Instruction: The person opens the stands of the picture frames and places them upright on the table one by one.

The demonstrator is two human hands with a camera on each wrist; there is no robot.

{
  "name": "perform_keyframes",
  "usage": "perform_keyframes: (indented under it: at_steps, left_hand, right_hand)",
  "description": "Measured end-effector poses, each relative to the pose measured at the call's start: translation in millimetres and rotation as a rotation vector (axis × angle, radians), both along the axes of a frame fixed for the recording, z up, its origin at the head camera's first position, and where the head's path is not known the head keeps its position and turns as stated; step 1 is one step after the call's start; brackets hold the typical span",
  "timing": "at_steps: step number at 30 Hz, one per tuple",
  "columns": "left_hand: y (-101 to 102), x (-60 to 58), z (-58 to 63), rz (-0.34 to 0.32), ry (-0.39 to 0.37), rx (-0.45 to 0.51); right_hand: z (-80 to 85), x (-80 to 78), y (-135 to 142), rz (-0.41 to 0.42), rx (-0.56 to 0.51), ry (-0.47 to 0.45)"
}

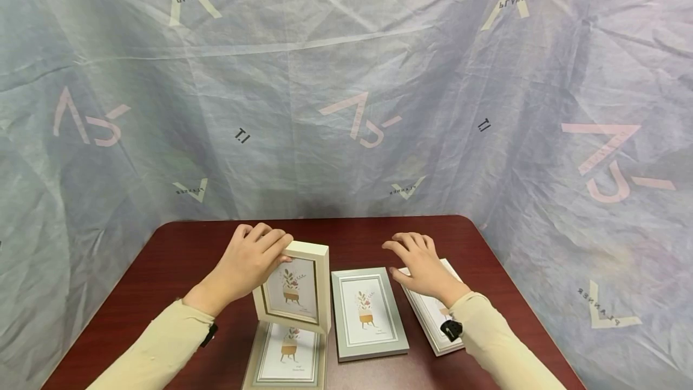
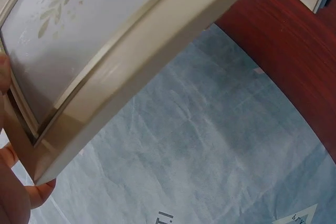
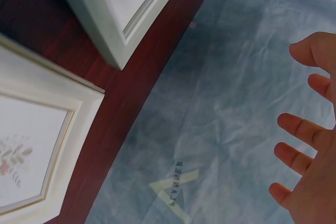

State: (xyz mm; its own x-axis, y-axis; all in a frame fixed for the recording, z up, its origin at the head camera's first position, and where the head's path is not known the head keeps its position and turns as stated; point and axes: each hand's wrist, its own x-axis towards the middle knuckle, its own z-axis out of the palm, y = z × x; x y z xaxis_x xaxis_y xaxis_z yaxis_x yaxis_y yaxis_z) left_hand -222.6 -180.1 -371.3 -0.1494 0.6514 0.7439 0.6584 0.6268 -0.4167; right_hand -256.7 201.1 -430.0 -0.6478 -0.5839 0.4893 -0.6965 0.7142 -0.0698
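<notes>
Just left of centre, low in the head view, a person's left hand [image 1: 251,260] is gripping a cream picture frame [image 1: 292,290] by its upper left corner, the thumb pressing on the front and the other fingers wrapping behind the edge. This frame is standing near upright and showing a print of a leafy plant in a pot on legs. Its bottom edge is overlapping a beige picture frame [image 1: 289,354] that is lying face up at the bottom of the view; whether the two are touching cannot be told.

To the right of these, at lower centre, a grey-green picture frame [image 1: 370,315] is lying flat and showing a similar print. Farther right, a white picture frame [image 1: 428,312] is lying at a slant, partly hidden by the right hand [image 1: 419,263] and forearm. That hand is hovering well apart from the left one, its fingers spreading loosely and holding nothing.

Cream sleeves [image 1: 157,342] are covering both forearms, with a black strap [image 1: 452,330] showing at the right wrist. A dark red table [image 1: 124,300] is filling the lower part of the view, and a wrinkled grey-blue cloth [image 1: 292,107] with printed letters is hanging behind it.
</notes>
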Motion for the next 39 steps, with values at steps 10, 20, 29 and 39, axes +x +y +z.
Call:
perform_keyframes:
  at_steps: [10, 20, 29, 39]
  left_hand:
    - [4, -1.6, 1.4, 0.078, -0.026, 0.001]
    - [8, -4.0, 2.8, 0.105, 0.000, 0.012]
    - [12, -3.4, 4.8, 0.130, 0.002, 0.031]
    - [15, -1.3, 7.0, 0.145, -0.005, 0.076]
  right_hand:
    - [-1.6, 12.4, -29, 0.092, 0.011, 0.074]
    - [-3.9, 31.5, -61, 0.204, 0.061, 0.083]
    - [-2.4, 41.6, -77, 0.189, 0.089, 0.078]
    - [-3.2, 46.9, -95, 0.108, 0.106, 0.151]
